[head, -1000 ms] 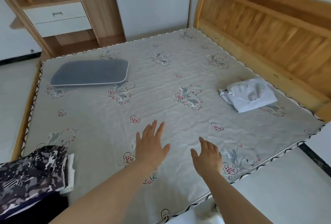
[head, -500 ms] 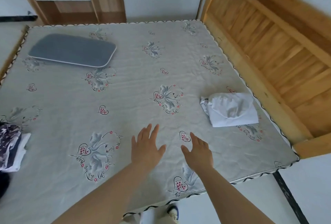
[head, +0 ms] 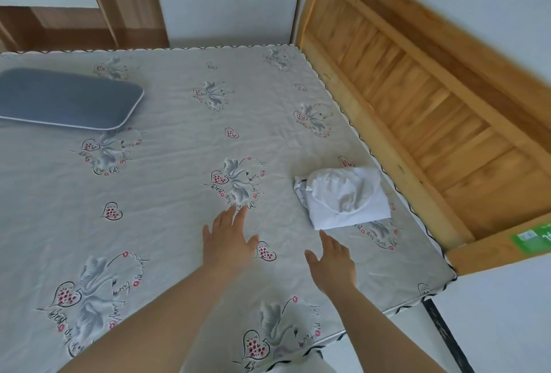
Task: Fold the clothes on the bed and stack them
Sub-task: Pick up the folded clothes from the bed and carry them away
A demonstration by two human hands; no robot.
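Both hands released, fingers straight, holding nothing: left hand [head: 228,241] and right hand [head: 331,259] over the bed [head: 167,181]. White folded garment [head: 346,196] lies just beyond the right hand. Best to slide both palms under it, lifting flat to keep folds.

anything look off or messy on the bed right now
Only the white folded garment near the wooden headboard: its top layer is bunched and rumpled, and crumpled fabric sticks out at its left edge. The flat grey pillow lies flat, and both hands are open and hold nothing.
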